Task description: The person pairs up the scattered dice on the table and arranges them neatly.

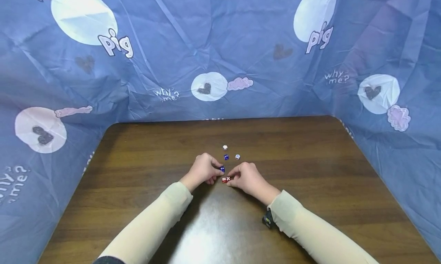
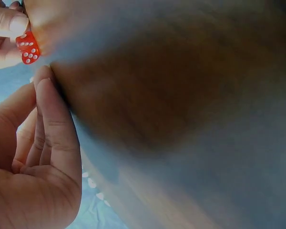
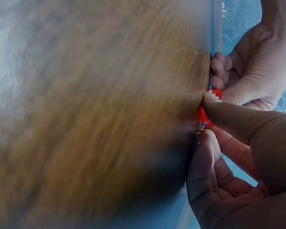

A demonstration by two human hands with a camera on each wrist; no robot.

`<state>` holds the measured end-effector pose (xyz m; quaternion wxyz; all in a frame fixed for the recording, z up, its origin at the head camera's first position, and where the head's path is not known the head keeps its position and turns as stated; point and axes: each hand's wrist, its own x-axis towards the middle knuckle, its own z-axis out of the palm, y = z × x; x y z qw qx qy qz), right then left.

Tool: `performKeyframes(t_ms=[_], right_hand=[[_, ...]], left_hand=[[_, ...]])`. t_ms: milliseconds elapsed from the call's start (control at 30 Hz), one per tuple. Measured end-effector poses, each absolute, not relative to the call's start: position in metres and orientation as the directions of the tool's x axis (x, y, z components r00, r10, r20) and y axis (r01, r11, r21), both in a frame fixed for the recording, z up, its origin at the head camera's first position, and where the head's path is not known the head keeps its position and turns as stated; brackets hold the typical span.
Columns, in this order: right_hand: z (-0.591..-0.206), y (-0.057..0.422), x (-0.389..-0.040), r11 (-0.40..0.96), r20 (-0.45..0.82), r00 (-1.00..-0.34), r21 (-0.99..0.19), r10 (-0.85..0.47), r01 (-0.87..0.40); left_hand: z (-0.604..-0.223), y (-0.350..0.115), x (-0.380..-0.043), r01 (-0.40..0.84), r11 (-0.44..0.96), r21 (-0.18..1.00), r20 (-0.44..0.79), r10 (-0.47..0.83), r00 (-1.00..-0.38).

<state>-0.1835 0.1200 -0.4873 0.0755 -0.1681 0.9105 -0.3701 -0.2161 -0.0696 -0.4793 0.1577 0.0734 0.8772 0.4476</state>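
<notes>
Near the middle of the table, my left hand point(image 1: 204, 169) pinches a blue die point(image 1: 222, 169) between thumb and fingertips. In the left wrist view this left hand point(image 2: 47, 138) hides that die. Just to the right, my right hand point(image 1: 247, 177) pinches a red die point(image 1: 228, 178) by its sides. Another red die point(image 1: 224, 180) sits against it on the left, right below the blue die. The right wrist view shows the red dice point(image 3: 215, 95) partly covered by the right hand's fingers point(image 3: 229, 110).
Beyond the hands lie a second blue die point(image 1: 226, 157) and two white dice, one farther back point(image 1: 225, 147) and one to the right point(image 1: 237, 156). The brown wooden table point(image 1: 138, 202) meets a blue printed cloth point(image 1: 179, 34) at its back and sides.
</notes>
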Motion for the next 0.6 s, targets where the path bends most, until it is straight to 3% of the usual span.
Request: performKeyframes(t_ms=[600], right_hand=[[-0.4928, 0.1204, -0.1859, 0.679, -0.011, -0.931, -0.687, -0.365, -0.258]], left_hand=[[-0.4800, -0.0720, -0.2139, -0.031, 0.562, 0.826, -0.211, 0.257, -0.943]])
